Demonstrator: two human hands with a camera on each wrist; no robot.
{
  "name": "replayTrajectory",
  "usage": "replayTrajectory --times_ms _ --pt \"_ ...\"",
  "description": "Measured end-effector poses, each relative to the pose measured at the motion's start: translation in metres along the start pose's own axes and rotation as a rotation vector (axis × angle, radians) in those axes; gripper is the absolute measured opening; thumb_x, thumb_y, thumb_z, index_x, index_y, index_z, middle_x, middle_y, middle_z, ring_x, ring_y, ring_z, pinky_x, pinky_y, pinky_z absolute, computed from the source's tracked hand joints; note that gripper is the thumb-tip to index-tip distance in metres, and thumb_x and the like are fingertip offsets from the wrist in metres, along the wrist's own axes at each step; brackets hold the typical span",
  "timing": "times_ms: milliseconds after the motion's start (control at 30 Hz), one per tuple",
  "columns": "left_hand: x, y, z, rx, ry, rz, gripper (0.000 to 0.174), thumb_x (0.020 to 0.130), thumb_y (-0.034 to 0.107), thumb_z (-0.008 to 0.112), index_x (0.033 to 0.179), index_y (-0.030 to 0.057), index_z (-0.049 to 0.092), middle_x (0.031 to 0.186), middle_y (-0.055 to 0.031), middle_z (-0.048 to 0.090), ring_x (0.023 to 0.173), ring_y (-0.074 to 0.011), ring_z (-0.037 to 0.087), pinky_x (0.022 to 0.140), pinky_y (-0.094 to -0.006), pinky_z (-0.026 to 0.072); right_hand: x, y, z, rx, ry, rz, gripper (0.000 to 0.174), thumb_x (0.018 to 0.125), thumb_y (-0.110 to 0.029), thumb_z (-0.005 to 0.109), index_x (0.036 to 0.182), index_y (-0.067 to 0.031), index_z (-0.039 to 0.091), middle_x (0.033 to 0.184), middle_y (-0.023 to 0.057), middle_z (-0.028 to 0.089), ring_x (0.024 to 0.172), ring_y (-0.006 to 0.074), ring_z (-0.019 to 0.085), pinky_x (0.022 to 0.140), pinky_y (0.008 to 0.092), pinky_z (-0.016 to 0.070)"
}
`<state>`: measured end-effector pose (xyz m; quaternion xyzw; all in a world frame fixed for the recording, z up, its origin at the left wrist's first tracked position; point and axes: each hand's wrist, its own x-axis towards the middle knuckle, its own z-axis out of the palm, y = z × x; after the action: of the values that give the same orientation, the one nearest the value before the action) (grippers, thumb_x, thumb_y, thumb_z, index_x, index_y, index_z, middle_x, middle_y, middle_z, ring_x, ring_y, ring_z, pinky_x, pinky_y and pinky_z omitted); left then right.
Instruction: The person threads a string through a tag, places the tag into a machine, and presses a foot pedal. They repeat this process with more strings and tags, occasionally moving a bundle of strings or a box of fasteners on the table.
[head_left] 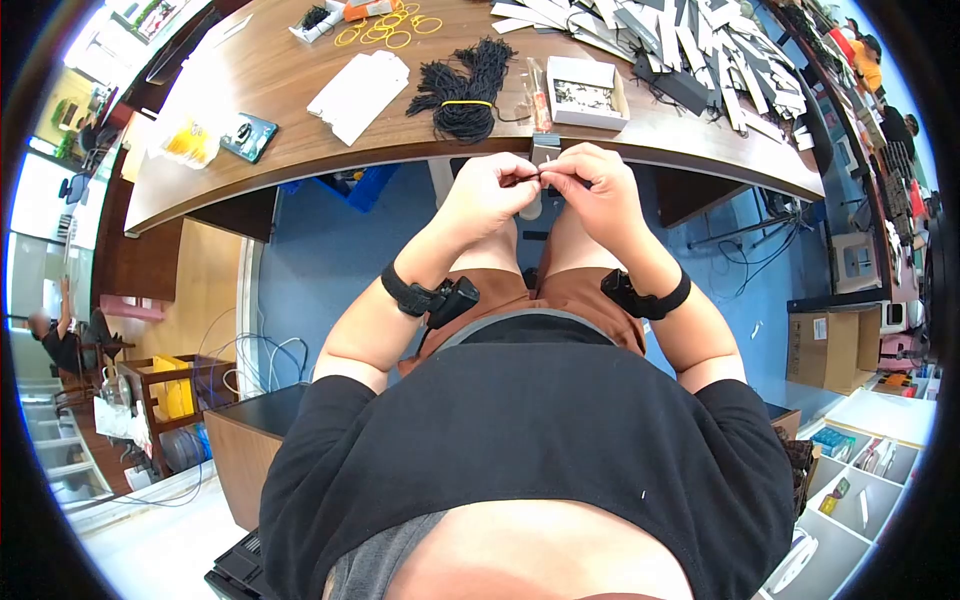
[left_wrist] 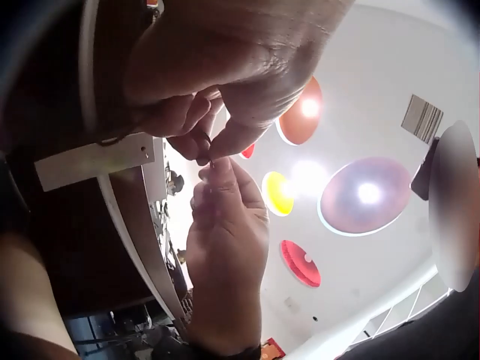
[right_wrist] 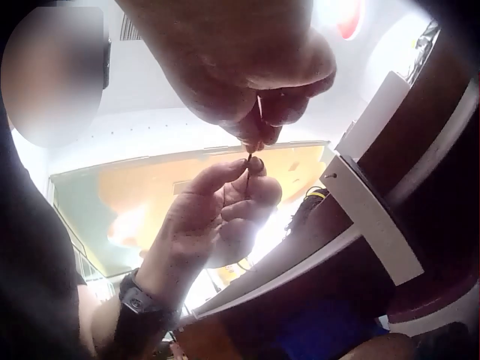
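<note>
Both hands meet fingertip to fingertip just in front of the desk edge. Between thumb and fingers, my left hand (head_left: 484, 197) pinches a thin black cord (right_wrist: 249, 159). My right hand (head_left: 603, 192) pinches the same cord right beside it, and the fingertips hide most of its length. Just beyond the hands, a flat pale tag (right_wrist: 379, 225) with a small hole near one end juts over the desk edge. In the left wrist view this tag (left_wrist: 90, 165) appears below the hands' pinch, apart from the fingers.
On the desk (head_left: 270, 110) lie a bundle of black cords (head_left: 465, 90) with a yellow band, an open white box (head_left: 588, 92) of small parts, and a white packet (head_left: 360, 97). A large heap of tags (head_left: 690, 50) spreads at the back right. Yellow rings (head_left: 398, 40) lie farther left.
</note>
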<state>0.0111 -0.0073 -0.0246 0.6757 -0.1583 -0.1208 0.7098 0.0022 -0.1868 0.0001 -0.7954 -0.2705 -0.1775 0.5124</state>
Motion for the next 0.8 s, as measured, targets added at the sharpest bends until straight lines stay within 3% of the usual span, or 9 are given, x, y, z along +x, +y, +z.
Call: replayTrajectory --times_ms 67,167,267,367,467,533,667,800 --pt "-0.001 -0.001 -0.002 0.016 -0.047 -0.014 0.012 0.081 0.004 0.062 0.092 0.0005 0.062 0.084 -0.0008 0.060 0.078 -0.0063 0.054 0.071 -0.0205 0.0443 0.000 0.001 0.001 0.035 -0.040 0.064 0.006 0.074 -0.005 0.068 0.078 -0.0011 0.068 0.072 0.0102 0.062 0.059 0.0198 0.057 0.055 0.0289 0.0440" --pt "-0.002 -0.005 0.005 -0.034 0.024 0.011 0.012 0.077 0.006 0.063 0.087 -0.0006 0.059 0.075 0.0004 0.057 0.067 -0.0046 0.050 0.060 -0.0202 0.0432 0.001 -0.002 -0.001 -0.044 -0.061 0.014 0.005 0.073 -0.005 0.068 0.077 -0.0014 0.066 0.070 0.0097 0.060 0.058 0.0182 0.056 0.055 0.0278 0.0440" --pt "-0.004 -0.002 0.009 -0.042 0.053 0.027 0.014 0.076 0.007 0.063 0.088 -0.0012 0.059 0.076 0.0002 0.056 0.067 -0.0046 0.050 0.059 -0.0203 0.0432 0.000 -0.006 -0.002 -0.052 -0.061 0.000 0.006 0.073 -0.005 0.067 0.077 -0.0006 0.063 0.067 0.0092 0.058 0.058 0.0168 0.056 0.055 0.0270 0.0444" --pt "-0.006 -0.002 0.010 0.071 0.088 0.054 0.011 0.079 0.001 0.062 0.089 -0.0003 0.060 0.084 -0.0009 0.059 0.075 -0.0055 0.053 0.067 -0.0195 0.0446 -0.001 -0.006 -0.001 -0.009 -0.115 0.051 0.008 0.074 -0.005 0.065 0.077 0.0003 0.061 0.065 0.0071 0.056 0.057 0.0139 0.054 0.055 0.0261 0.0439" --pt "-0.013 0.009 0.018 0.324 0.144 0.180 0.008 0.079 0.001 0.061 0.087 -0.0004 0.059 0.082 -0.0016 0.058 0.073 -0.0055 0.053 0.064 -0.0191 0.0446 -0.004 0.001 -0.003 0.105 -0.162 0.170 0.009 0.077 -0.008 0.064 0.079 -0.0001 0.061 0.066 0.0029 0.056 0.058 0.0103 0.052 0.055 0.0242 0.0432" --pt "-0.012 0.007 0.015 0.395 0.147 0.261 0.008 0.079 0.001 0.061 0.086 -0.0007 0.059 0.081 -0.0020 0.057 0.073 -0.0054 0.053 0.064 -0.0193 0.0448 -0.001 0.003 -0.010 0.412 -0.262 0.575 0.010 0.081 -0.012 0.063 0.080 -0.0015 0.062 0.070 -0.0003 0.057 0.061 0.0078 0.050 0.057 0.0214 0.0414" --pt "-0.014 0.010 0.015 0.496 0.135 0.402 0.007 0.079 0.001 0.062 0.086 -0.0007 0.059 0.082 -0.0021 0.056 0.074 -0.0053 0.053 0.064 -0.0192 0.0450 -0.003 0.018 -0.016 0.926 -0.369 0.776 0.011 0.084 -0.015 0.063 0.084 -0.0038 0.063 0.073 0.0010 0.058 0.061 0.0065 0.049 0.057 0.0188 0.0384" --pt "-0.014 0.005 0.017 0.390 0.141 0.347 0.008 0.081 0.003 0.063 0.088 0.0005 0.059 0.082 -0.0036 0.056 0.075 -0.0072 0.054 0.066 -0.0203 0.0456 -0.003 0.020 -0.018 1.057 -0.402 0.853 0.012 0.085 -0.016 0.063 0.086 -0.0039 0.063 0.075 0.0010 0.058 0.062 0.0074 0.049 0.057 0.0201 0.0403"
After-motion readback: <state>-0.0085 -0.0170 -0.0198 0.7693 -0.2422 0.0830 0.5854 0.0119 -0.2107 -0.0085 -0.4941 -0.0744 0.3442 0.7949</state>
